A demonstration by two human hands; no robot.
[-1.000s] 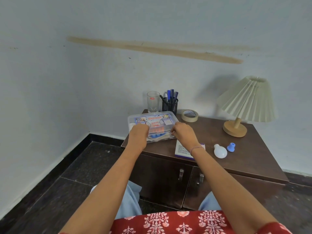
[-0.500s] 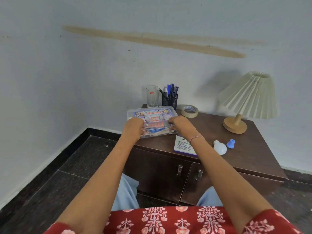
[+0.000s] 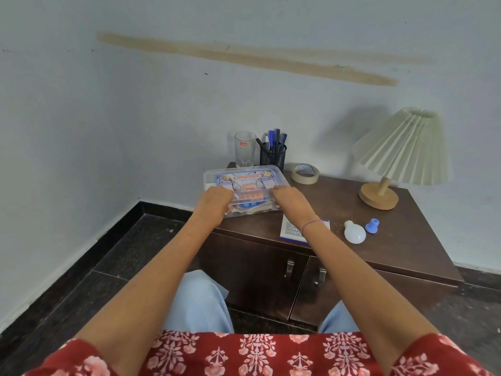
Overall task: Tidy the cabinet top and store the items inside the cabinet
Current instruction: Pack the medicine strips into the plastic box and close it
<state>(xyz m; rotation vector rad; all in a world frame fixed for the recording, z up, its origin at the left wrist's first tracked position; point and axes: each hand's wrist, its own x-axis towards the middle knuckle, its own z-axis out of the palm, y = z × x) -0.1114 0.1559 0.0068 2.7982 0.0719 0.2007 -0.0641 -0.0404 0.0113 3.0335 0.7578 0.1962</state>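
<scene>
A clear plastic first aid box (image 3: 245,180) with a printed label sits at the left end of the dark wooden cabinet top (image 3: 401,229). My left hand (image 3: 214,204) grips its near left edge and my right hand (image 3: 291,200) grips its near right edge. Whether the box rests on the wood or is raised slightly I cannot tell. A white leaflet box (image 3: 291,229) lies under my right wrist. A white bulb (image 3: 353,232) and a small blue cap (image 3: 372,226) lie to the right. Both cabinet doors (image 3: 257,272) are closed.
Behind the box stand a drinking glass (image 3: 244,153) and a black mesh pen holder (image 3: 273,156) with several pens. A roll of tape (image 3: 305,172) lies near the wall. A pleated lamp (image 3: 401,153) stands at the far right. The wall corner is to the left.
My view has tilted and backed off a little. Both hands stay closed on the box's near edge, and the box looks slightly nearer the cabinet's left front edge.
</scene>
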